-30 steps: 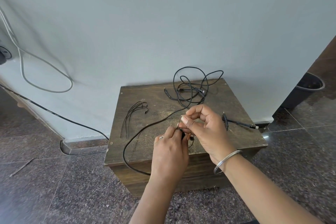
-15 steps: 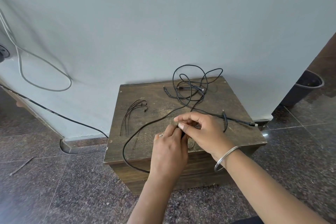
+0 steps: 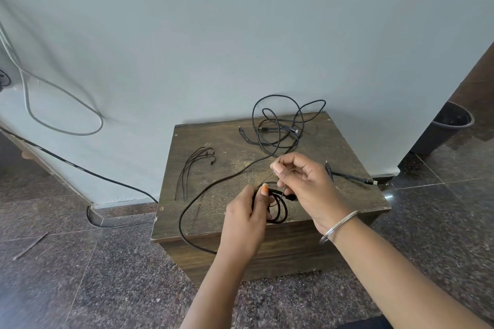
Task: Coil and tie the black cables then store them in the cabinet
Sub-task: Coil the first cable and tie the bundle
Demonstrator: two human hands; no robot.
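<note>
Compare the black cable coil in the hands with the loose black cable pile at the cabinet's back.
The black cable coil is wound in tight small loops; the loose black cable pile sprawls in wide tangled loops. The coil is gripped by the left hand; the pile lies untouched on the wooden cabinet. Both are thin black cable.

free: cabinet top [image 3: 213, 211] front-left | blocked: cable tangle [image 3: 278, 125] rear, ties [image 3: 195, 168] left

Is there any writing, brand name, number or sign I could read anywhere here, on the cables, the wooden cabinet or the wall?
None can be read.
Black cables: no print visible; the plugs are too small to tell.
Wooden cabinet: bare top, no label.
Wall: plain, no sign.
Coil gripped by the left hand, thin tie pinched by the right hand: no marking shows.
</note>
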